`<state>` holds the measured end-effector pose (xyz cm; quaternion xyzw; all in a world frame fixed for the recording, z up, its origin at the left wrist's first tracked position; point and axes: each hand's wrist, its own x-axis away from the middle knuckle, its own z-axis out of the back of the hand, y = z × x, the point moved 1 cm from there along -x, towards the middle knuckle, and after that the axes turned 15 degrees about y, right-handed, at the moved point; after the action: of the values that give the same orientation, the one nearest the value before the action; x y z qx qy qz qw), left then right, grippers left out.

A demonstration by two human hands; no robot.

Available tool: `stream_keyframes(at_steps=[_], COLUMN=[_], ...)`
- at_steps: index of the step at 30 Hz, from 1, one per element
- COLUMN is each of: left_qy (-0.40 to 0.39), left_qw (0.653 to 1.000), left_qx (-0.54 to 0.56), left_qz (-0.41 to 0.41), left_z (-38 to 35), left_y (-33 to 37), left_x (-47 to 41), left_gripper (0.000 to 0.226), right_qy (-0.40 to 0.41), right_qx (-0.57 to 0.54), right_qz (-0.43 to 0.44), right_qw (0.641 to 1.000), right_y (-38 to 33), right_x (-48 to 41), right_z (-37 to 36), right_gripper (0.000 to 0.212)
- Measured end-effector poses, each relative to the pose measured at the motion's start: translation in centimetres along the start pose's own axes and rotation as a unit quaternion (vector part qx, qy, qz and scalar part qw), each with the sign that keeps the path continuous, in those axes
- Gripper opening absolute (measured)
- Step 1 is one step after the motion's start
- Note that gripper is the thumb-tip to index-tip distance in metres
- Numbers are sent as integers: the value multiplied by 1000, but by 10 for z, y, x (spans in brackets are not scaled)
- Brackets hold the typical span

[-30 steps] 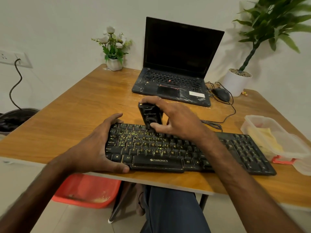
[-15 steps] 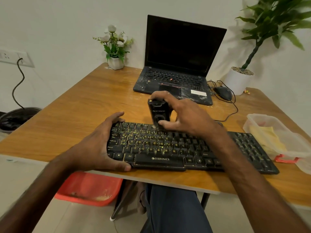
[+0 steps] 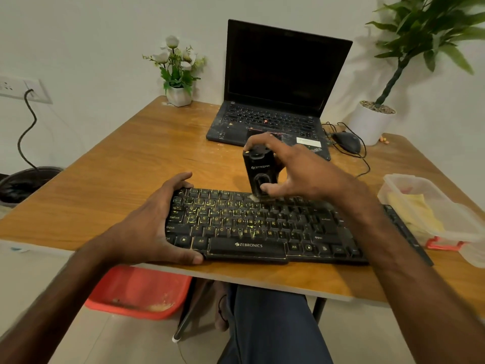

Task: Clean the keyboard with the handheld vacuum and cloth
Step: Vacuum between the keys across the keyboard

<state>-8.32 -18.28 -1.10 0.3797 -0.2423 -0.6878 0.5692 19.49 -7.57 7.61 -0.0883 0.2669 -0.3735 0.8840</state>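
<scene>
I read "ZEBRONICS" in white on the space bar of the keyboard. Its keys carry yellow letters, plus Alt, Shift and Caps Lock. The handheld vacuum bears a white word, seemingly "STRIFF". The white sticker on the laptop is too blurred for me.

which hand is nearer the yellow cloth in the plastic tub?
Right. The right hand holds the handheld vacuum at the keyboard's top row, left of the yellow cloth. The left hand grips the keyboard's left end, farther away.
</scene>
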Motion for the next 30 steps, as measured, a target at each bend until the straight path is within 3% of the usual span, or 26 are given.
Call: stream_keyframes(at_steps=[7,16,21,23,30], left_qy=[-1,1,0,-3,-4], left_qw=[1000,1000,1000,1000,1000], left_qx=[-3,-5,-8,-7,-3], left_qz=[3,0,2,5,10], left_z=[1,0,0,1,1], left_y=[1,0,2,2,3], left_x=[1,0,1,2,1], left_gripper=[144,145,144,143,144], right_qy=[45,41,109,100,58], right_qx=[-31,12,-65,-76,43], right_qz=[52,-26,-11,9,-15], right_qw=[997,999,992,992,997], right_y=[-13,29,9,2,19], right_x=[-3,34,20,12,36], right_z=[-28,23,-1,-16,12], right_gripper=[73,74,76,75,75])
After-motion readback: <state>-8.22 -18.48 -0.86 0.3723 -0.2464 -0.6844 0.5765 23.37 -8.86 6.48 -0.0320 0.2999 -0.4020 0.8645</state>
